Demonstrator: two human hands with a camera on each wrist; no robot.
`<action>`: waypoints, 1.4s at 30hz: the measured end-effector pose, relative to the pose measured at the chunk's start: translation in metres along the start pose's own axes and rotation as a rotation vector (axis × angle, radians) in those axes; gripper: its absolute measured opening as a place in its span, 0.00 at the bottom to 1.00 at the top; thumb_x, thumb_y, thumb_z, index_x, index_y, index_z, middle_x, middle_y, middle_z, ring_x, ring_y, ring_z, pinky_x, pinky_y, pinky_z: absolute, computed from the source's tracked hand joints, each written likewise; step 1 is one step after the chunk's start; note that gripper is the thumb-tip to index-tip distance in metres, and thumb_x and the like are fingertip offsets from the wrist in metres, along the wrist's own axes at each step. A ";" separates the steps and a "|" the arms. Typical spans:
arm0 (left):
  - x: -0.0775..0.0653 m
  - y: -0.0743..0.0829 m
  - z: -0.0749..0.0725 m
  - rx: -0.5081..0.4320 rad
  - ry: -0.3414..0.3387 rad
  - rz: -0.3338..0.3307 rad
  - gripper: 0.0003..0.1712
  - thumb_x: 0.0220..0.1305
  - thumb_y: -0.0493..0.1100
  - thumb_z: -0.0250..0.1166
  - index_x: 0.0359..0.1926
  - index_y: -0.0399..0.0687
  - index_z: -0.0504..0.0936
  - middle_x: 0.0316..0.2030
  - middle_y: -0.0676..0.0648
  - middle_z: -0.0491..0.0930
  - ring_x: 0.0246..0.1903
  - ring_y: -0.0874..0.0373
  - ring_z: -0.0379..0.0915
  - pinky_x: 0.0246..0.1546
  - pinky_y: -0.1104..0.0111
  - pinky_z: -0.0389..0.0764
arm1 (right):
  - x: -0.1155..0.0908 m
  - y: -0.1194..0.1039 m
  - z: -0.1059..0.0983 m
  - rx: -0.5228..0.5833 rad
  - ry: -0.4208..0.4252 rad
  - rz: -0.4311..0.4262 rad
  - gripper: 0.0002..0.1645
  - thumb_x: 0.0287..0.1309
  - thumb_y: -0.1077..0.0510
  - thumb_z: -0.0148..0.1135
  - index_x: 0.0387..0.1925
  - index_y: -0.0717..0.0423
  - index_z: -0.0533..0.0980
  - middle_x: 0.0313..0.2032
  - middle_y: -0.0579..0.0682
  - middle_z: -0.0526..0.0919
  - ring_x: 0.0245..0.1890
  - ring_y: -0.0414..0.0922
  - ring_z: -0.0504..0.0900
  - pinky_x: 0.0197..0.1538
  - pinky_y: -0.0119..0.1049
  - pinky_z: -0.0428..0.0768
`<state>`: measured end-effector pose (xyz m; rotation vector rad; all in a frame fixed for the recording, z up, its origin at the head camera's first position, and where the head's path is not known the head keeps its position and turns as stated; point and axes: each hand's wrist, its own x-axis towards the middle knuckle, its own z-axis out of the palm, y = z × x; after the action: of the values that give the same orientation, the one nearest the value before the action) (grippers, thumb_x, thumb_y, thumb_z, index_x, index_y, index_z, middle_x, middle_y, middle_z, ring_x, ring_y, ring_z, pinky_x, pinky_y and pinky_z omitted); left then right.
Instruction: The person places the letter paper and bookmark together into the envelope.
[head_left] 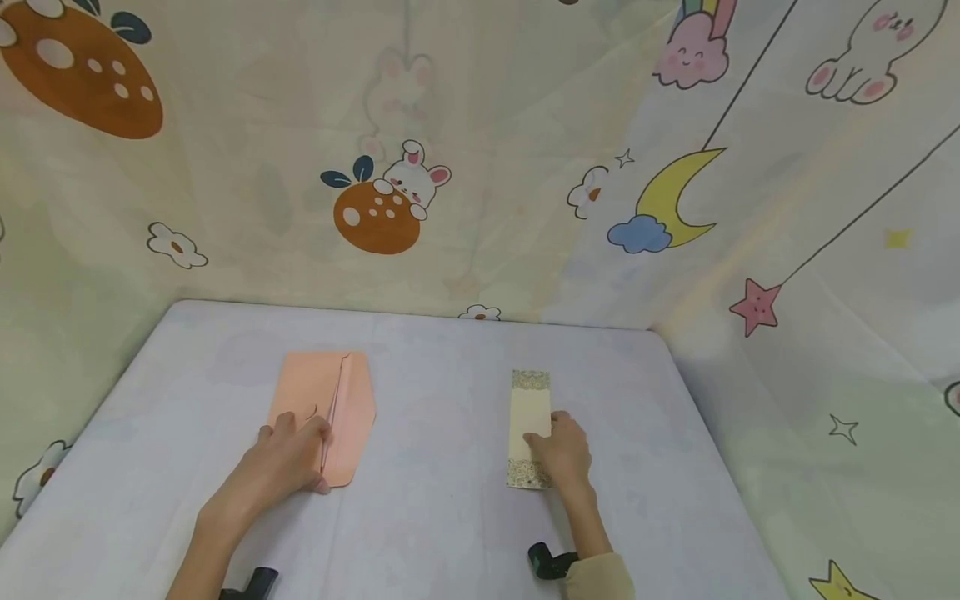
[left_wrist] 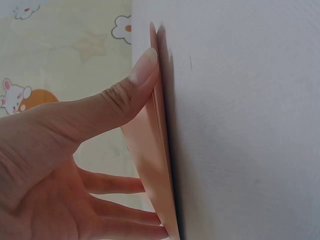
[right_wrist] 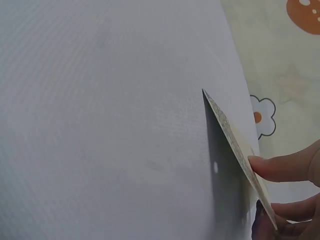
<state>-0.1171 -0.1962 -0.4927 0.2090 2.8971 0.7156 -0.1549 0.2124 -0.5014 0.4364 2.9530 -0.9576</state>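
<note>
A peach-coloured envelope (head_left: 303, 379) lies on the left part of the table, its pointed flap (head_left: 356, 417) spread to the right. My left hand (head_left: 281, 458) rests on its lower half. The left wrist view shows the thumb (left_wrist: 142, 70) pressing near one edge and fairly straight fingers touching the paper. On the right, a narrow cream card (head_left: 529, 417) has speckled gold-green bands at both ends. My right hand (head_left: 564, 450) pinches its right long edge, thumb on top and fingers beneath. In the right wrist view the card (right_wrist: 232, 142) tilts, one side lifted off the table.
The table (head_left: 442, 517) has a white cover. Behind and beside it hangs a cloth (head_left: 510, 167) printed with rabbits, flowers, a moon and stars. Black devices sit at the left wrist (head_left: 258, 583) and the right wrist (head_left: 547, 561).
</note>
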 end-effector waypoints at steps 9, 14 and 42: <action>0.001 0.001 -0.001 0.006 0.008 0.009 0.38 0.36 0.52 0.87 0.48 0.55 0.76 0.46 0.34 0.69 0.37 0.39 0.66 0.30 0.56 0.72 | 0.003 0.008 -0.009 0.161 0.016 0.016 0.26 0.59 0.59 0.69 0.54 0.72 0.77 0.40 0.67 0.85 0.40 0.59 0.85 0.40 0.50 0.83; 0.002 0.001 -0.001 0.006 0.001 0.004 0.38 0.36 0.52 0.87 0.48 0.54 0.76 0.47 0.33 0.68 0.37 0.39 0.66 0.30 0.55 0.73 | 0.003 0.013 -0.013 0.257 -0.005 0.049 0.21 0.61 0.59 0.67 0.50 0.71 0.79 0.37 0.64 0.86 0.30 0.50 0.84 0.32 0.39 0.81; 0.001 0.000 0.000 0.005 0.001 -0.003 0.39 0.36 0.51 0.87 0.50 0.53 0.76 0.47 0.33 0.69 0.38 0.39 0.67 0.31 0.55 0.73 | -0.004 0.021 -0.003 0.671 -0.197 0.076 0.21 0.67 0.63 0.63 0.58 0.69 0.74 0.43 0.62 0.88 0.33 0.46 0.86 0.32 0.36 0.85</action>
<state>-0.1177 -0.1962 -0.4930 0.2049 2.9000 0.7086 -0.1452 0.2299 -0.5105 0.4153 2.3565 -1.8458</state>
